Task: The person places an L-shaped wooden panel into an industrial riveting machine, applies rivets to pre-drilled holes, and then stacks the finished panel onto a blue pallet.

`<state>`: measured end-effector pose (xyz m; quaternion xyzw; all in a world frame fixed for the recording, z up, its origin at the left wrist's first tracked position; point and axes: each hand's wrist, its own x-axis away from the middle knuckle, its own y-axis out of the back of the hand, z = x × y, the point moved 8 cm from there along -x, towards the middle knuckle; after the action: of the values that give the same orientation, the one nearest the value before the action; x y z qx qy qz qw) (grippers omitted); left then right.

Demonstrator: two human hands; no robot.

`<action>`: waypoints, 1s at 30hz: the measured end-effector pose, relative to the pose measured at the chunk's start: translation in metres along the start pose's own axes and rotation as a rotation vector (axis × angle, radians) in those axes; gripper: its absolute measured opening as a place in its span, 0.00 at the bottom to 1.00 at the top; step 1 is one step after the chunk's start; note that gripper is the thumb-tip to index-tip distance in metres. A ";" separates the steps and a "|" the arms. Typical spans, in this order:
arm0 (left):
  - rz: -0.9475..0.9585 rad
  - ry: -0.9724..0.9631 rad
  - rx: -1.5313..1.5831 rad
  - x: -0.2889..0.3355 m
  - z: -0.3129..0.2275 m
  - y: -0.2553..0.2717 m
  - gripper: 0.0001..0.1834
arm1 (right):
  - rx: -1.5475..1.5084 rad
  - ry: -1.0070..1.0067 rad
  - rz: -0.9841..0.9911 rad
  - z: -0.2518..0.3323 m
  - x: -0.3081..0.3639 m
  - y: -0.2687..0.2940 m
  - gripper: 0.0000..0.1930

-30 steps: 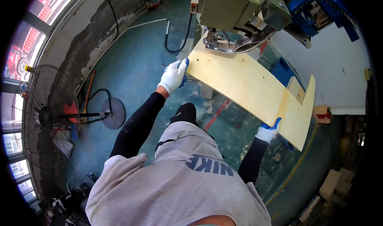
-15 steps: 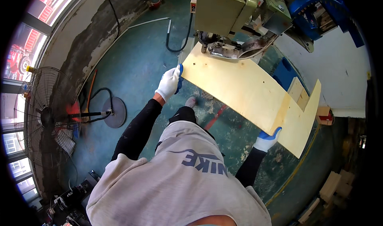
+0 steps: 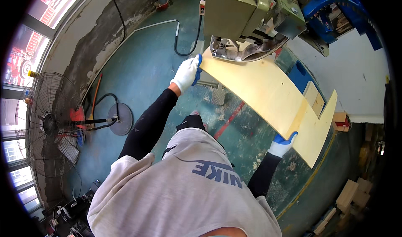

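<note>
A long pale plywood panel (image 3: 259,90) with an angled right end slopes down from the machine toward the right. Its far left end lies under the metal head of a green machine (image 3: 234,13). My left hand (image 3: 188,73), in a white glove with blue palm, grips the panel's left corner, its fingers hidden partly by the edge. Lower down on the right, my right hand (image 3: 281,145), gloved alike, holds the near edge beside a stepped joint, thumb on top. Whatever supports the panel beneath cannot be seen.
A wire-caged fan (image 3: 50,122) on a round base stands at the left by the windows. Beyond the panel are a blue bin (image 3: 299,75) and wooden blocks. Wood pieces (image 3: 347,195) are stacked at lower right. A foot pedal (image 3: 218,96) rests on the floor.
The panel's left end has swung farther under the machine head, with my left hand moving up and to the right. My right hand has barely shifted. The foot pedal now shows more.
</note>
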<state>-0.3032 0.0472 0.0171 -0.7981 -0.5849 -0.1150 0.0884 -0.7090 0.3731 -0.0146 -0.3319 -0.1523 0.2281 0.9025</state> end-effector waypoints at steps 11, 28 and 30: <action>-0.006 -0.023 0.006 -0.006 0.015 0.000 0.25 | 0.030 -0.008 -0.003 -0.006 0.008 0.009 0.28; 0.100 -0.095 0.001 0.019 -0.008 0.011 0.27 | 0.123 0.039 -0.057 0.006 -0.004 0.010 0.27; 0.181 0.021 0.018 0.059 -0.003 0.028 0.24 | 0.135 -0.034 -0.018 0.001 0.018 0.007 0.28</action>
<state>-0.2592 0.0922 0.0363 -0.8456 -0.5104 -0.1097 0.1119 -0.6962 0.3877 -0.0159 -0.2650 -0.1550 0.2356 0.9221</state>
